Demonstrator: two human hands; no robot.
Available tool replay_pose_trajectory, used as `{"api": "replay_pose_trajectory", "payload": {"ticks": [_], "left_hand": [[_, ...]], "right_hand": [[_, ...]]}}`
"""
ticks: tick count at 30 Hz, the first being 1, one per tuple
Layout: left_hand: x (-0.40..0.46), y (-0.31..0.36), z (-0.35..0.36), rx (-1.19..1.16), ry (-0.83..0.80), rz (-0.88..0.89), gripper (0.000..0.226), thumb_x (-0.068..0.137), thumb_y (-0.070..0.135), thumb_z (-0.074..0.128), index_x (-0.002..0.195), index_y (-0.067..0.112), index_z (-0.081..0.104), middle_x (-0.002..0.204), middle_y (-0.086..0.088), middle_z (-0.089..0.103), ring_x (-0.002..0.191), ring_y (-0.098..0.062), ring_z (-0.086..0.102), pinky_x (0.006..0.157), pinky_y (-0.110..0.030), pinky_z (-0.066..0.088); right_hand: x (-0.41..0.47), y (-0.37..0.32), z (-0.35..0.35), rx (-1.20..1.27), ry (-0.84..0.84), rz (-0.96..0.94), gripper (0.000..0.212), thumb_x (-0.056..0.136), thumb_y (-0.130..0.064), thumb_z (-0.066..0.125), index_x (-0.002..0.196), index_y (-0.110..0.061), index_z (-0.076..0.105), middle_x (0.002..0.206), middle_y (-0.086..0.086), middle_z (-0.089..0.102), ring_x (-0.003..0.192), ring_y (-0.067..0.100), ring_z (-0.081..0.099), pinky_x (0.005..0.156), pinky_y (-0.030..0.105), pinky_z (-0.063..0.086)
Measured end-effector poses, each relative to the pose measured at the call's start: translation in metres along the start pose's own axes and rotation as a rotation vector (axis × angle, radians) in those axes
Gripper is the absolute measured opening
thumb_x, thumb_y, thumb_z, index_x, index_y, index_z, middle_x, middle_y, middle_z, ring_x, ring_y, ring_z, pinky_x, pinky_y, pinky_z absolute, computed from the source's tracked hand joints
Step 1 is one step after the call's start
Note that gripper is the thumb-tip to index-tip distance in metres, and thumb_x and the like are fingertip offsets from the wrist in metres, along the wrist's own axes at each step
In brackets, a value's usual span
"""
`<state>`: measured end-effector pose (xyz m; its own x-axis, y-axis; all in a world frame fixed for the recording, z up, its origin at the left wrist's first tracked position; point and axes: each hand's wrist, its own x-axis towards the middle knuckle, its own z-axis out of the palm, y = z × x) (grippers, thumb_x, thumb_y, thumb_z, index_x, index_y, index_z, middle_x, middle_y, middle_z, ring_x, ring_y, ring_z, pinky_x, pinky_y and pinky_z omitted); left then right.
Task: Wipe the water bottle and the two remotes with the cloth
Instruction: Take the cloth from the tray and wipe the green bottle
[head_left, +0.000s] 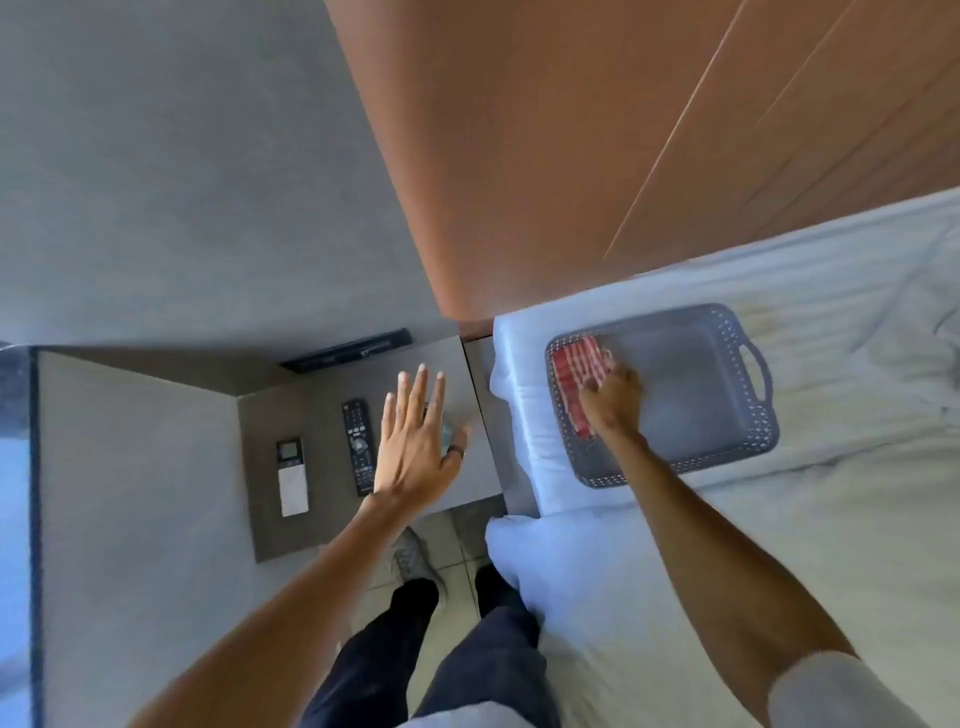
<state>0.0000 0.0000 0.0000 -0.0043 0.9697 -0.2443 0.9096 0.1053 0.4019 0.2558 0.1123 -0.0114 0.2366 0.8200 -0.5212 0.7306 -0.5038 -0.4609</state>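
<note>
This was a bedroom, perhaps a hotel room. A bed with rumpled white sheets filled the 3 to 5 o'clock side, backed at 1 o'clock by a wood-panelled headboard. Just beside the bed, at 9 o'clock, stood a grey bedside tabletop carrying a black TV remote and a white air-conditioner remote. Tiled floor showed below, between them.
</note>
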Motion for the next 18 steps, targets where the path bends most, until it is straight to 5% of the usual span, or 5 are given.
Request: {"api": "replay_pose_trajectory", "payload": {"ticks": [4,8,13,18], "left_hand": [[-0.009,-0.019,0.009,0.071,-0.058,-0.034,0.080,0.108,0.046,0.047,0.170,0.020,0.003,0.177,-0.008,-0.008,0.163,-0.032,-0.015,0.134,-0.049,-0.002],[-0.010,-0.035,0.002,0.081,-0.100,-0.025,0.082,0.107,0.041,0.051,0.170,0.019,0.004,0.178,-0.008,-0.008,0.164,-0.031,-0.014,0.132,-0.045,-0.005],[-0.014,-0.057,-0.011,0.028,-0.120,-0.059,0.088,0.101,0.030,0.064,0.170,0.019,0.010,0.179,-0.010,0.003,0.165,-0.031,-0.005,0.132,-0.052,0.012],[-0.010,-0.087,-0.009,-0.109,-0.223,-0.180,0.098,0.096,0.029,0.072,0.169,0.022,0.007,0.178,-0.008,0.011,0.166,-0.028,0.004,0.130,-0.057,0.025]], "right_hand": [[0.014,0.003,0.018,-0.005,-0.017,0.249,0.057,0.105,-0.028,0.057,0.150,0.001,0.038,0.154,0.025,0.046,0.142,0.042,0.046,0.116,0.052,0.042],[0.022,0.000,0.018,0.166,-0.079,0.294,0.036,0.100,-0.020,0.060,0.126,0.004,0.065,0.129,0.024,0.073,0.118,0.038,0.071,0.095,0.038,0.056],[0.030,0.000,0.005,0.323,-0.106,0.311,0.039,0.098,-0.023,0.062,0.122,0.007,0.071,0.122,0.026,0.074,0.114,0.040,0.072,0.100,0.047,0.059],[0.006,-0.036,0.013,0.567,-0.127,0.183,0.020,0.087,0.004,0.057,0.098,-0.007,0.070,0.086,0.014,0.069,0.071,0.027,0.066,0.071,0.035,0.051]]}}
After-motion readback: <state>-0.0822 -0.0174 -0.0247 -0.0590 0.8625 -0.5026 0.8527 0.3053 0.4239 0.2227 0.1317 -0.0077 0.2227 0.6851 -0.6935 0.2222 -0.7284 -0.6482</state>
